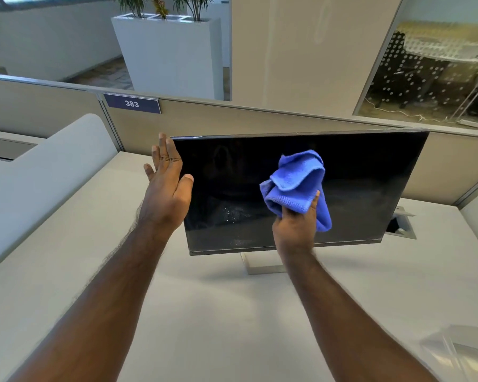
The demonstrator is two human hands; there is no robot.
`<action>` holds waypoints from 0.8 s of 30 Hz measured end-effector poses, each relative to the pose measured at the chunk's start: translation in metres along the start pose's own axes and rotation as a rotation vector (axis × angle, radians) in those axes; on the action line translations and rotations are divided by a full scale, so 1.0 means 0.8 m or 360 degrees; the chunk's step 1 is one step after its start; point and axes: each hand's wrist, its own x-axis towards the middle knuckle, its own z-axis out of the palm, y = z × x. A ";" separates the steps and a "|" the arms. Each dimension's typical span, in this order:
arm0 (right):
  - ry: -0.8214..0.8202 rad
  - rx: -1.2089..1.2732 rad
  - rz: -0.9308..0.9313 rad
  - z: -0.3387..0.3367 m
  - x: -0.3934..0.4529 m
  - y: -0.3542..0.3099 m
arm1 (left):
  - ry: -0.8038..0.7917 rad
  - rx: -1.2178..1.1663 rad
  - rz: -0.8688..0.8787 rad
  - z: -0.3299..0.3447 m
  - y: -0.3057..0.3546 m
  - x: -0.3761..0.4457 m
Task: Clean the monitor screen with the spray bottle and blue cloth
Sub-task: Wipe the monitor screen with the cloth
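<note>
A black monitor stands on a silver stand on the pale desk. Small spray droplets dot the lower left of its screen. My right hand grips a bunched blue cloth and holds it against the middle of the screen. My left hand is flat with fingers apart at the monitor's left edge, thumb lying on the bezel. The spray bottle is not clearly in view.
The desk is bounded by beige partitions, one bearing a sign 383. A cable hatch sits open behind the monitor's right side. A blurry clear object lies at the desk's near right. A white planter stands beyond.
</note>
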 end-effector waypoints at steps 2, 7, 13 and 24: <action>-0.0071 0.0049 -0.0077 0.010 0.004 -0.024 | -0.0005 -0.0073 -0.0002 0.000 0.001 -0.001; -0.0143 0.0013 -0.0745 0.044 0.002 -0.084 | 0.0017 -0.0313 -0.0037 -0.001 -0.003 0.001; -0.0256 -0.0215 -0.1068 0.086 -0.041 -0.094 | 0.0004 -0.0496 -0.0028 -0.001 -0.008 -0.007; -0.0575 -0.0488 -0.1093 0.101 -0.145 0.012 | 0.0025 -0.0549 -0.0070 0.014 -0.014 -0.018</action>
